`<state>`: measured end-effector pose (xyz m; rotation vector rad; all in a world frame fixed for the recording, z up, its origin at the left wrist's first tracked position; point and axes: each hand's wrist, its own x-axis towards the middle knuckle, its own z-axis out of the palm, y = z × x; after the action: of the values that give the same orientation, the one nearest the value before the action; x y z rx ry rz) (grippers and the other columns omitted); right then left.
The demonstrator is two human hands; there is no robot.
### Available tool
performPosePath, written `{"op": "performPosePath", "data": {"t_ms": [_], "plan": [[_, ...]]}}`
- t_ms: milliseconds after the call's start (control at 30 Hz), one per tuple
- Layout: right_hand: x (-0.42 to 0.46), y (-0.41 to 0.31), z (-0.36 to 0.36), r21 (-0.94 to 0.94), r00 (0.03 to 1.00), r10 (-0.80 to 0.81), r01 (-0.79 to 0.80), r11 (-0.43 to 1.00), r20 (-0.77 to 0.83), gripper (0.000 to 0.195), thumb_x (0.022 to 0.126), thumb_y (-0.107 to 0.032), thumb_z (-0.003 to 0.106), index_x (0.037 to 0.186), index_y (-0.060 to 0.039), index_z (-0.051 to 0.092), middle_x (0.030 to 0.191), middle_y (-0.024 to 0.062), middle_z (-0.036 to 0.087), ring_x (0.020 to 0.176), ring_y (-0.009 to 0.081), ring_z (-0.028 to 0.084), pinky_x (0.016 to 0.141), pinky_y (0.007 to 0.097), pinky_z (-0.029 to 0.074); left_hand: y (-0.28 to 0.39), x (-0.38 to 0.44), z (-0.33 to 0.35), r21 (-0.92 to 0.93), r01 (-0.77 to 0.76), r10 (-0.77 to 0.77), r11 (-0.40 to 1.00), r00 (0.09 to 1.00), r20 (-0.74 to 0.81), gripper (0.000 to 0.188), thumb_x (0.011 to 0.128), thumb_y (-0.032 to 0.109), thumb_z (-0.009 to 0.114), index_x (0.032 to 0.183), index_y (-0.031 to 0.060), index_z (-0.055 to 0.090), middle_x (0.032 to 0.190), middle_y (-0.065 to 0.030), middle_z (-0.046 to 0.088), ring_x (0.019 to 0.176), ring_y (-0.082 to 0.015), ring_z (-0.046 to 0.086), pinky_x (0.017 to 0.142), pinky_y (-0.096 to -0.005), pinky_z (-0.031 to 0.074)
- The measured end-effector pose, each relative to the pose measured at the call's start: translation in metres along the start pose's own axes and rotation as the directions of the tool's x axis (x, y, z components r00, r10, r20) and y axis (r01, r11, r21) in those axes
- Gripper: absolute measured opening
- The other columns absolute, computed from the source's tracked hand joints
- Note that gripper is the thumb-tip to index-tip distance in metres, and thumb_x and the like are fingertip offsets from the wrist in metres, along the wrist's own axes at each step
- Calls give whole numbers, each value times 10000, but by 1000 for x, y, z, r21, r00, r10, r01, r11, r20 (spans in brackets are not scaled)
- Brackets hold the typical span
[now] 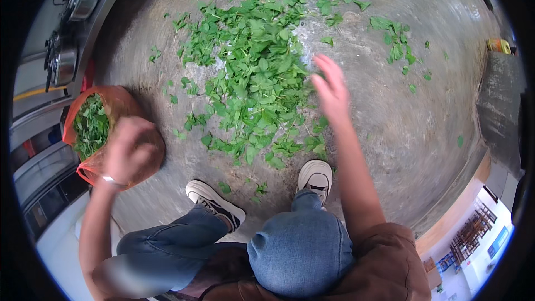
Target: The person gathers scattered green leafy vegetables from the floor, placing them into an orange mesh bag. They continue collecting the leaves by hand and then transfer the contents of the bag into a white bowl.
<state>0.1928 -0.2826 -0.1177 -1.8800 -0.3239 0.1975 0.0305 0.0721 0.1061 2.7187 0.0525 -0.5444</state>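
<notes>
A loose pile of green leafy sprigs (259,71), mint-like in look, is spread over the concrete floor in front of me. At the pile's right edge is my right hand (333,92), fingers apart and nothing visible in it. To the left, a red mesh bag (140,142) with its mouth open holds more leafy greens (91,127). My left hand (127,148) is over the near side of this bag, motion-blurred with curled fingers. Whether it touches the mesh or grips anything cannot be made out. A white band (108,179) circles the left wrist.
Stray sprigs (395,39) lie scattered to the right of the pile. My shoes (215,202) stand at its near edge. Metal pots (64,65) line a counter along the left. A low grey block (499,96) with a yellow can (498,46) on it is at the right.
</notes>
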Motion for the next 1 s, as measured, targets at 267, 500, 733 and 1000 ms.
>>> {"op": "performPosePath", "data": {"t_ms": [267, 500, 733, 1000], "plan": [[-271, 88, -144, -257, 695, 698, -716, 649, -175, 812, 618, -54, 732, 1316, -54, 316, 1146, 183, 425, 1103, 333, 424, 969, 392, 358, 25, -73, 342, -228, 909, -619, -348, -41, 784, 304, 707, 103, 629, 990, 40, 537, 885, -157, 578, 772, -317, 623, 604, -457, 535], [-124, 19, 14, -409, 849, 527, -496, 766, -44, 739, 645, -33, 687, 1284, -29, 315, 1178, 264, 430, 1147, 403, 383, 970, 426, 352, 138, 48, 333, -738, 554, -791, -386, 213, 573, 311, 726, 25, 570, 989, 73, 412, 762, -112, 537, 605, -229, 576, 471, -361, 500], [37, -47, 59, 50, 790, 400, -474, 879, 464, 750, 774, -88, 591, 1419, -94, 207, 1317, 274, 399, 1124, 335, 509, 923, 393, 433, 72, 164, 184, -965, 31, -753, -259, 619, 222, 399, 786, -67, 407, 1182, -35, 375, 1042, -159, 525, 775, -258, 610, 643, -346, 560], [-77, -33, 16, 111, 616, -190, 165, 980, 765, 340, 773, -11, 522, 1086, -113, 603, 1045, 112, 591, 958, 282, 569, 838, 386, 463, -28, 57, 229, -917, 397, -966, 38, 251, 68, 182, 780, 65, 530, 961, 60, 554, 877, -102, 579, 638, -175, 565, 532, -312, 494]]}}
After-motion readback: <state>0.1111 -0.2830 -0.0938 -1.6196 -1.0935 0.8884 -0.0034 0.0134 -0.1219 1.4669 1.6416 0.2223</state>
